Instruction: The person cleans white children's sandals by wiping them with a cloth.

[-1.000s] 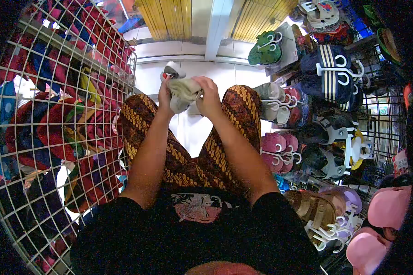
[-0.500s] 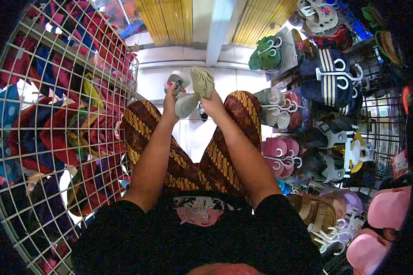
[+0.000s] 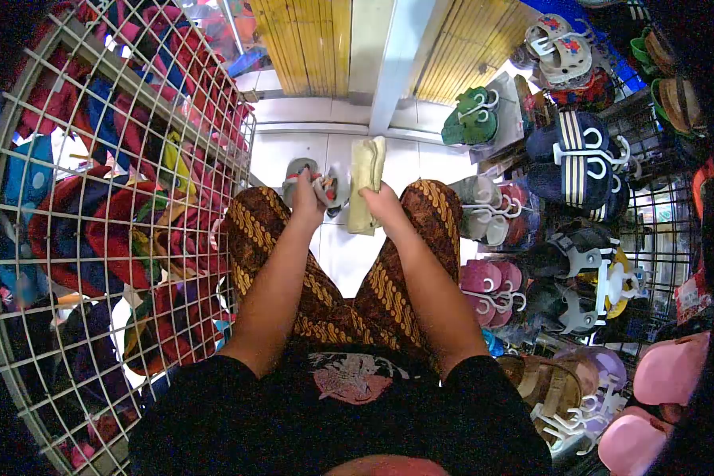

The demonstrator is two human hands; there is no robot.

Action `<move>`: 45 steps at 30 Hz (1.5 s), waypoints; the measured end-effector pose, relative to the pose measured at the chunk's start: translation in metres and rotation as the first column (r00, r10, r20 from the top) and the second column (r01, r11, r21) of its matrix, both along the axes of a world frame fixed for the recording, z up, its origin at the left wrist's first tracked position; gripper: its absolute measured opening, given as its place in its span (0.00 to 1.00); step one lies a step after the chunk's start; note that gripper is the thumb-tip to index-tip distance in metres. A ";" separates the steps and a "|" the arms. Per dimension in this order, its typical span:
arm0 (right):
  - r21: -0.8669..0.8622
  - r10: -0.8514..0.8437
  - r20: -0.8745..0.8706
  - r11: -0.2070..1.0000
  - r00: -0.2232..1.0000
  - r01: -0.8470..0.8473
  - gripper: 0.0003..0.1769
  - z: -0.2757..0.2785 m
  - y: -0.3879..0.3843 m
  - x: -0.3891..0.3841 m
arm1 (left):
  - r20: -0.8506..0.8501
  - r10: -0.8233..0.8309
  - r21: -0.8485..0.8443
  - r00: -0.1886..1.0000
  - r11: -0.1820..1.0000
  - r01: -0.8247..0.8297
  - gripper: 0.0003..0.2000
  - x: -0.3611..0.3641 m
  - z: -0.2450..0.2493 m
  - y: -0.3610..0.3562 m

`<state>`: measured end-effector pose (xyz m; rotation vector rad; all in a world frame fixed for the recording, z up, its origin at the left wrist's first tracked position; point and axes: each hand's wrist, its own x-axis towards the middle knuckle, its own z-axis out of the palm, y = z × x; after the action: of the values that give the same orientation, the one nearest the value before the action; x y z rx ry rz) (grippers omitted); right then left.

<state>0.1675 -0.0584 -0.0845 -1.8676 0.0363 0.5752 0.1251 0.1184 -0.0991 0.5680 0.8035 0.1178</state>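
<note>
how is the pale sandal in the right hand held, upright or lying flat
Upright: the pale sandal stands on end in the right hand, apart from the grey sandal in the left hand.

Black printed T-shirt (image 3: 341, 397), brown-gold batik trousers (image 3: 373, 293)

The floor (image 3: 337, 254) is of white tiles and looks bright. On the left stands a white wire rack (image 3: 71, 262) full of red, blue and purple goods, and beyond it are yellow wooden slats (image 3: 305, 40) with a white beam (image 3: 397, 55) between them. On the right a dark wire wall (image 3: 666, 206) carries sandals on white hangers: green sandals (image 3: 470, 117), navy striped sandals (image 3: 567, 147) and pink sandals (image 3: 484, 279).
</note>
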 end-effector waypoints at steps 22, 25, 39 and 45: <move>0.135 -0.040 0.103 0.990 0.994 0.025 0.28 0.000 0.009 0.005 | 0.279 0.062 -0.174 0.958 0.985 -0.013 0.12 0.003 0.025 -0.003; 0.142 0.092 0.126 0.984 0.988 -0.110 0.33 0.019 0.007 -0.002 | 0.320 0.062 -0.161 0.945 0.987 -0.011 0.12 0.005 0.025 -0.007; -0.397 0.339 0.245 0.890 0.908 -0.225 0.35 0.054 0.008 -0.015 | 0.058 -0.108 0.566 0.993 0.822 0.056 0.15 -0.001 0.025 -0.021; -0.586 0.354 0.204 0.791 0.913 -0.176 0.27 0.065 0.016 -0.028 | 0.104 -0.109 0.576 0.989 0.817 0.029 0.14 0.004 -0.011 -0.015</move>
<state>0.1399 -0.0419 -0.0200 -2.5506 -0.3052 0.4911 0.1286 0.1033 -0.1099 1.1528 0.6080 0.3362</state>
